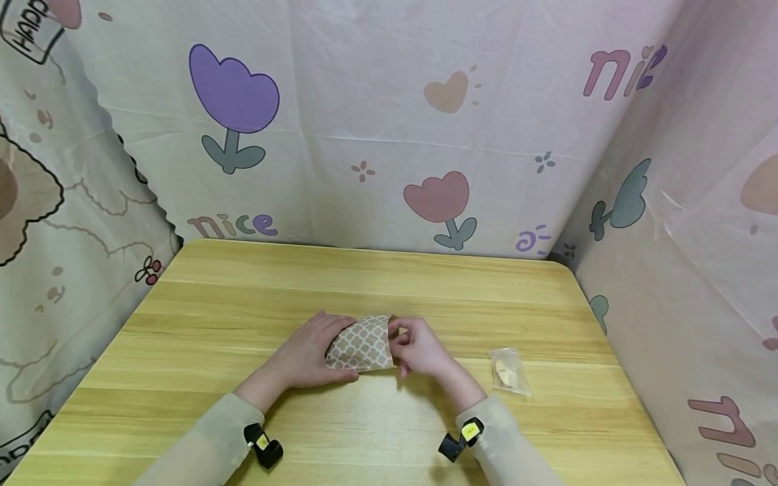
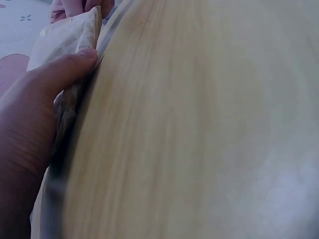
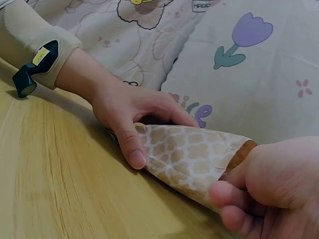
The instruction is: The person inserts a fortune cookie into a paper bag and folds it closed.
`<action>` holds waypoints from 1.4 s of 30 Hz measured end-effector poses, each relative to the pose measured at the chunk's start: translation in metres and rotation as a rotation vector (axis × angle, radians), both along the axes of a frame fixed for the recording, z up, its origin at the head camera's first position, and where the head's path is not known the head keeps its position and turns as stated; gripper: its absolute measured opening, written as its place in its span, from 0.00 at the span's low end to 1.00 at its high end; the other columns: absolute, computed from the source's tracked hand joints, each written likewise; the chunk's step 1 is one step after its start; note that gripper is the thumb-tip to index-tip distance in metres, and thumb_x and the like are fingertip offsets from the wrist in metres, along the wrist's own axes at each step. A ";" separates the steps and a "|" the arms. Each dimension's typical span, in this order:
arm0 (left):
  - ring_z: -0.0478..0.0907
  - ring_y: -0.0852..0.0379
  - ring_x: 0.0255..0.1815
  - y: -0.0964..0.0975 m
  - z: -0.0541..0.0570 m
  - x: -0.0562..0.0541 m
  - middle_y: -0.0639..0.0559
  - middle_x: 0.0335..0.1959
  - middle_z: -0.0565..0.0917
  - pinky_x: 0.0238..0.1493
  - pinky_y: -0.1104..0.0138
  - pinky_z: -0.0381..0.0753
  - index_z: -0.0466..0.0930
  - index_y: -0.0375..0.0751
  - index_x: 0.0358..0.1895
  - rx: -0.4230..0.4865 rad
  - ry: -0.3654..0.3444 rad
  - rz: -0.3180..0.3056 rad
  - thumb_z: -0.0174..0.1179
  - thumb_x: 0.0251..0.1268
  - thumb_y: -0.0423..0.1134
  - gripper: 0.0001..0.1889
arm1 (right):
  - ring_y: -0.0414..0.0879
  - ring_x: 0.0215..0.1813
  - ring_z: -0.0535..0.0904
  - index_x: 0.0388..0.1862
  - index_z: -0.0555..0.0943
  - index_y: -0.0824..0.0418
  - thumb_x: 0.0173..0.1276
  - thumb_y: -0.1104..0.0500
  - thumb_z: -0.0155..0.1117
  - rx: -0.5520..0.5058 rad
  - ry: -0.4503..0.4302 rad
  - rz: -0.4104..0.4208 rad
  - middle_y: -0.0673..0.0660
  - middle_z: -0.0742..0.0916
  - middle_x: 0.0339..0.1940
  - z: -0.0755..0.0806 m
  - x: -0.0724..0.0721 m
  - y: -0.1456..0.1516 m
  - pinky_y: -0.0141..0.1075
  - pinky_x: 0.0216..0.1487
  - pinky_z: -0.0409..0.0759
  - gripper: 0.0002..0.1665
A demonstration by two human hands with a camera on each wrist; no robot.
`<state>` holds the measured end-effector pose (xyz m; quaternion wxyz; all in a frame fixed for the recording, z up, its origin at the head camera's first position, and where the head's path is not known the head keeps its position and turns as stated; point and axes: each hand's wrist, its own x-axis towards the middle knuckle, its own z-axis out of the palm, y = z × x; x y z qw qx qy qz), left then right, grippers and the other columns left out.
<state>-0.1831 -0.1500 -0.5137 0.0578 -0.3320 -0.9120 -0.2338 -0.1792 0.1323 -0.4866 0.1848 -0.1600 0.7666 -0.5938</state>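
A small tan paper bag (image 1: pixel 362 343) with a white lattice pattern lies on its side on the table, its mouth toward the right. My left hand (image 1: pixel 312 351) holds its left end, thumb on the near side and fingers over the far side. In the left wrist view the thumb (image 2: pixel 70 69) presses along the bag. At the mouth is my right hand (image 1: pixel 422 347), some fingers reaching into the opening and others curled outside it. The brown inner side of the bag shows there in the right wrist view. Those fingertips are hidden, and so are any contents.
A small clear plastic packet (image 1: pixel 509 371) with pale pieces inside lies to the right of my right forearm. The wooden table (image 1: pixel 273 277) meets patterned cloth hangings (image 1: pixel 352 81) at the back and sides. Both wrists wear small black cameras.
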 end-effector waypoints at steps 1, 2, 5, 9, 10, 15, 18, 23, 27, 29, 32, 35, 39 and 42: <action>0.74 0.51 0.71 0.000 0.000 0.000 0.52 0.68 0.80 0.81 0.47 0.58 0.73 0.47 0.75 -0.001 0.000 0.000 0.73 0.50 0.76 0.53 | 0.43 0.10 0.75 0.54 0.79 0.70 0.72 0.77 0.56 -0.004 -0.001 0.003 0.58 0.84 0.18 0.000 0.000 -0.001 0.35 0.12 0.78 0.14; 0.74 0.51 0.71 0.000 0.000 0.000 0.52 0.68 0.80 0.81 0.47 0.58 0.73 0.47 0.75 -0.002 0.000 0.000 0.72 0.50 0.76 0.53 | 0.43 0.10 0.74 0.53 0.79 0.71 0.71 0.78 0.55 -0.008 -0.004 0.005 0.57 0.84 0.18 -0.001 0.000 -0.001 0.34 0.12 0.77 0.14; 0.74 0.51 0.71 0.000 -0.001 -0.001 0.53 0.68 0.80 0.81 0.47 0.57 0.72 0.47 0.75 -0.007 -0.003 -0.001 0.72 0.50 0.77 0.53 | 0.42 0.10 0.73 0.53 0.78 0.71 0.71 0.78 0.56 -0.009 -0.014 0.003 0.57 0.83 0.17 0.000 0.000 0.000 0.33 0.12 0.75 0.14; 0.73 0.51 0.72 0.000 0.000 0.000 0.52 0.69 0.79 0.81 0.47 0.57 0.71 0.48 0.76 -0.011 -0.012 -0.003 0.72 0.50 0.77 0.54 | 0.42 0.10 0.72 0.57 0.80 0.69 0.74 0.73 0.61 0.019 -0.014 -0.024 0.62 0.86 0.22 0.006 0.001 0.005 0.34 0.12 0.75 0.15; 0.72 0.51 0.72 0.000 0.000 0.000 0.52 0.70 0.79 0.81 0.47 0.57 0.70 0.49 0.77 -0.012 -0.015 -0.004 0.71 0.51 0.77 0.54 | 0.42 0.10 0.73 0.59 0.81 0.69 0.74 0.72 0.62 0.032 -0.008 -0.034 0.62 0.87 0.23 0.008 0.002 0.006 0.34 0.12 0.75 0.16; 0.70 0.48 0.75 -0.001 0.000 0.001 0.52 0.73 0.76 0.82 0.46 0.56 0.65 0.58 0.82 -0.037 -0.010 0.006 0.62 0.60 0.79 0.50 | 0.44 0.12 0.76 0.60 0.82 0.71 0.72 0.72 0.64 0.075 0.051 -0.086 0.58 0.89 0.30 0.013 0.005 0.001 0.40 0.13 0.81 0.18; 0.69 0.48 0.75 -0.001 0.001 0.002 0.52 0.73 0.76 0.82 0.46 0.55 0.65 0.60 0.82 -0.040 -0.007 0.007 0.57 0.65 0.78 0.46 | 0.44 0.13 0.77 0.59 0.82 0.73 0.70 0.75 0.62 0.078 0.066 -0.114 0.58 0.88 0.29 0.013 0.007 -0.004 0.40 0.14 0.83 0.19; 0.70 0.49 0.75 0.002 0.005 0.002 0.52 0.73 0.76 0.82 0.43 0.54 0.66 0.58 0.81 -0.034 0.015 -0.017 0.57 0.69 0.75 0.43 | 0.42 0.11 0.76 0.57 0.81 0.75 0.67 0.79 0.57 0.041 0.027 -0.126 0.59 0.87 0.24 0.008 0.006 -0.004 0.36 0.14 0.81 0.19; 0.70 0.50 0.75 0.003 0.007 0.003 0.52 0.72 0.77 0.81 0.42 0.54 0.67 0.57 0.81 -0.034 0.022 -0.030 0.58 0.70 0.73 0.42 | 0.41 0.10 0.75 0.56 0.81 0.75 0.66 0.79 0.56 0.002 -0.027 -0.137 0.60 0.86 0.22 0.005 0.006 -0.004 0.33 0.13 0.78 0.20; 0.70 0.50 0.75 0.004 0.008 0.003 0.52 0.72 0.77 0.81 0.42 0.54 0.67 0.57 0.81 -0.029 0.019 -0.033 0.59 0.70 0.73 0.42 | 0.41 0.10 0.74 0.56 0.81 0.75 0.66 0.79 0.55 -0.014 -0.049 -0.143 0.59 0.86 0.21 0.004 0.007 -0.005 0.32 0.13 0.77 0.20; 0.71 0.50 0.74 0.005 0.009 0.003 0.52 0.72 0.77 0.82 0.42 0.54 0.67 0.57 0.80 -0.028 0.017 -0.037 0.58 0.70 0.73 0.41 | 0.40 0.10 0.73 0.53 0.83 0.74 0.66 0.80 0.54 -0.026 -0.075 -0.148 0.57 0.83 0.18 0.003 0.006 -0.005 0.31 0.12 0.75 0.19; 0.71 0.50 0.74 0.005 0.009 0.003 0.52 0.72 0.77 0.82 0.43 0.53 0.67 0.57 0.81 -0.026 0.027 -0.044 0.57 0.71 0.73 0.41 | 0.39 0.08 0.70 0.50 0.83 0.72 0.65 0.80 0.53 -0.027 -0.089 -0.147 0.55 0.81 0.17 0.004 0.005 -0.006 0.30 0.10 0.73 0.19; 0.71 0.50 0.74 0.006 0.009 0.003 0.52 0.72 0.78 0.82 0.42 0.53 0.67 0.58 0.81 -0.030 0.028 -0.045 0.57 0.71 0.73 0.41 | 0.39 0.08 0.70 0.48 0.84 0.70 0.64 0.81 0.51 -0.019 -0.096 -0.123 0.54 0.81 0.17 0.003 0.005 -0.006 0.30 0.09 0.72 0.20; 0.71 0.50 0.74 0.006 0.009 0.003 0.52 0.72 0.77 0.82 0.43 0.53 0.67 0.57 0.81 -0.034 0.020 -0.043 0.57 0.71 0.73 0.41 | 0.39 0.08 0.69 0.50 0.84 0.70 0.64 0.81 0.52 -0.020 -0.097 -0.110 0.54 0.83 0.19 0.002 0.005 -0.004 0.30 0.09 0.72 0.21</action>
